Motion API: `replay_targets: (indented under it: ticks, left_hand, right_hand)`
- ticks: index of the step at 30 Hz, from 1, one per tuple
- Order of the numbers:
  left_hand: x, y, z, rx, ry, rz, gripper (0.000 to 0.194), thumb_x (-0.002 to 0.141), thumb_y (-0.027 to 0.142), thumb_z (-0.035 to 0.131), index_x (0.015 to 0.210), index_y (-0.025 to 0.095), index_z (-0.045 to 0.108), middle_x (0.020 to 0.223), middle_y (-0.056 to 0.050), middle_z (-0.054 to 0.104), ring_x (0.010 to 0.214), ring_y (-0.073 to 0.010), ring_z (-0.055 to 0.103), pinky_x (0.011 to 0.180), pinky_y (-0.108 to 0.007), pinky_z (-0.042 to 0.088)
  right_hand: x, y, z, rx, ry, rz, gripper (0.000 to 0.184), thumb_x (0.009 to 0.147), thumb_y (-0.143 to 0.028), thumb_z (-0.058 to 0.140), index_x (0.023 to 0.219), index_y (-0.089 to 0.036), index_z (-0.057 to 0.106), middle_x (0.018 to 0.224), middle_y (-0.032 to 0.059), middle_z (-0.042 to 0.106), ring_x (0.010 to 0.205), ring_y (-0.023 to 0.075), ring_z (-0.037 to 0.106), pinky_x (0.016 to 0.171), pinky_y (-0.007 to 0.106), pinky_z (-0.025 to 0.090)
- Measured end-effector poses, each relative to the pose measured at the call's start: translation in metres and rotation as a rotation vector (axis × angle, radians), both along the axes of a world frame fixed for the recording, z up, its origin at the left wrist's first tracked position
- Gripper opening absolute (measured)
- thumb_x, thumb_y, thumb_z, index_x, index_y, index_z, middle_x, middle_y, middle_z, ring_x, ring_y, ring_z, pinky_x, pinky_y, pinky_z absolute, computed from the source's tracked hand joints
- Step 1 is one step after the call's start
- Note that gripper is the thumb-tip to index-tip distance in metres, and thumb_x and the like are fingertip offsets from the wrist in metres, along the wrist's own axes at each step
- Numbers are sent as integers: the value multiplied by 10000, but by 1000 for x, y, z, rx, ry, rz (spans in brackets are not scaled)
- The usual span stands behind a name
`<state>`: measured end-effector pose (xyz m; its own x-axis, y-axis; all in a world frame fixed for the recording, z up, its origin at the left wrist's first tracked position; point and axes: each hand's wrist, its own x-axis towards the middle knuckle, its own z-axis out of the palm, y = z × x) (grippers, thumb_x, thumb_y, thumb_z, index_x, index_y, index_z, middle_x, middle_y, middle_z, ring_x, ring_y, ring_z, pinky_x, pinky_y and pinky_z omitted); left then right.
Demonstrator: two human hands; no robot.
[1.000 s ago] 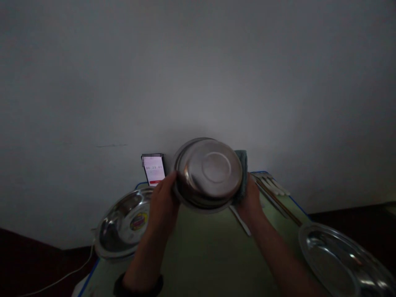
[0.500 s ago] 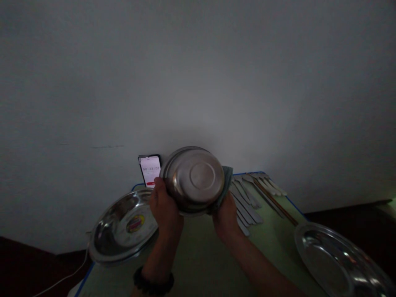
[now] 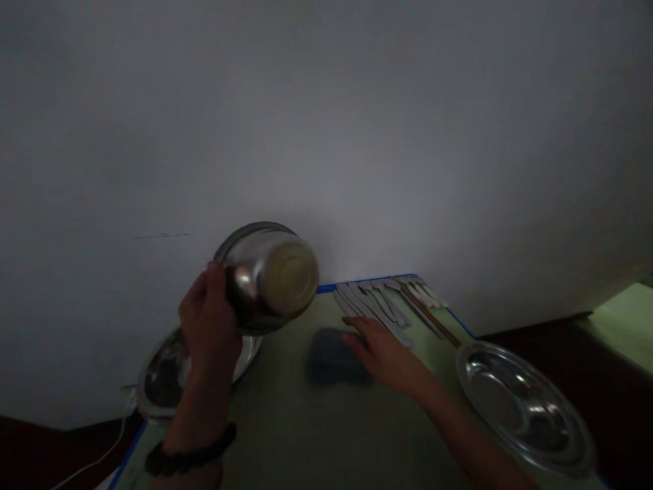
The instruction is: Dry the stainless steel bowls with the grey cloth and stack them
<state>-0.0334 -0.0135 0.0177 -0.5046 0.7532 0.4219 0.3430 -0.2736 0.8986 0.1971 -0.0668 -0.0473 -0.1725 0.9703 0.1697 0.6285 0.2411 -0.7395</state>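
My left hand grips the rim of a stainless steel bowl, tilted so its underside faces right and toward me. My right hand is stretched out over the table, thumb and fingers apart. Just left of its fingertips is a dark grey-green cloth, blurred by motion; I cannot tell if it touches the table. Behind my left hand lies a shiny oval metal basin, partly hidden by the hand and bowl.
Several knives and forks lie along the table's back edge, beside brown chopsticks and white-handled spoons. An oval metal tray is at the right. The green table stands against a grey wall.
My left hand has carried the bowl left and turned it. My right hand has come off the bowl and let go of the cloth. The phone is now hidden.
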Motion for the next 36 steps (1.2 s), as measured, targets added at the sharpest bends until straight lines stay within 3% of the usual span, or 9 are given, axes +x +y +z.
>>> replay_targets:
  ticks: [7, 11, 15, 18, 21, 24, 26, 30, 36]
  left_hand:
    - [45, -28, -5, 312, 969, -893, 301, 866, 372, 584, 644, 188, 669, 569, 21, 613, 499, -90, 521, 504, -221, 352]
    - [67, -36, -11, 430, 1058, -959, 338, 847, 475, 571, 677, 200, 668, 649, -17, 660, 666, -161, 612, 692, -301, 456]
    - [78, -29, -27, 293, 573, -626, 295, 831, 350, 581, 1082, 209, 644, 1244, -111, 600, 1205, -263, 505, 1025, -449, 366]
    - [88, -22, -43, -239, -30, -659, 425, 775, 302, 631, 1180, 185, 575, 1199, -118, 629, 1116, -273, 595, 913, -409, 485]
    - [100, -20, -57, -654, -372, -781, 253, 767, 160, 591, 1015, 125, 626, 784, -77, 706, 698, -209, 691, 658, -315, 559]
    - [112, -21, -66, -710, -402, -728, 228, 780, 114, 567, 1002, 119, 620, 626, -30, 671, 499, -154, 632, 506, -252, 527]
    - [118, -22, -70, -702, -378, -723, 304, 789, 153, 602, 1093, 155, 603, 696, -30, 707, 532, -160, 658, 508, -250, 534]
    - [126, -25, -74, -688, -288, -833, 473, 778, 339, 684, 1225, 245, 561, 950, -57, 746, 763, -204, 717, 672, -295, 573]
    - [130, -31, -68, -736, -265, -836, 529, 792, 514, 622, 1244, 244, 573, 1039, -84, 737, 945, -264, 696, 809, -359, 556]
  right_hand:
    - [16, 1, 27, -541, 1067, 0, 721, 856, -734, 207, 1281, -220, 482, 1125, 128, 650, 819, 227, 668, 712, 429, 548]
    - [29, -2, 13, -569, 1126, -103, 330, 783, -433, 574, 1008, -194, 602, 784, 19, 666, 636, 160, 614, 575, 308, 536]
    - [36, -11, -3, -322, 1102, -284, 508, 652, -189, 592, 1153, -258, 545, 847, -24, 690, 658, 158, 625, 558, 272, 520]
    - [45, -18, -1, -88, 953, -338, 503, 747, -291, 596, 1244, -281, 519, 1066, 2, 695, 938, 209, 651, 802, 353, 537]
    - [70, -25, 10, 85, 624, -252, 478, 880, -565, 443, 1204, -249, 596, 1263, 33, 626, 1260, 224, 493, 1103, 409, 324]
    - [117, -35, 17, 30, 245, -105, 676, 906, -669, 209, 1168, -224, 645, 1295, 58, 610, 1323, 228, 434, 1157, 418, 216]
    - [156, -45, 13, -68, -67, -65, 621, 886, -640, 349, 1211, -187, 623, 1326, 103, 584, 1321, 273, 437, 1130, 431, 278]
    - [227, -66, -14, -300, -684, -349, 579, 741, -392, 657, 1221, -74, 591, 1407, 230, 467, 1354, 355, 367, 1086, 444, 322]
    - [251, -91, -26, -386, -606, -378, 297, 776, -302, 594, 1010, -123, 629, 1022, 161, 689, 917, 271, 650, 766, 349, 483]
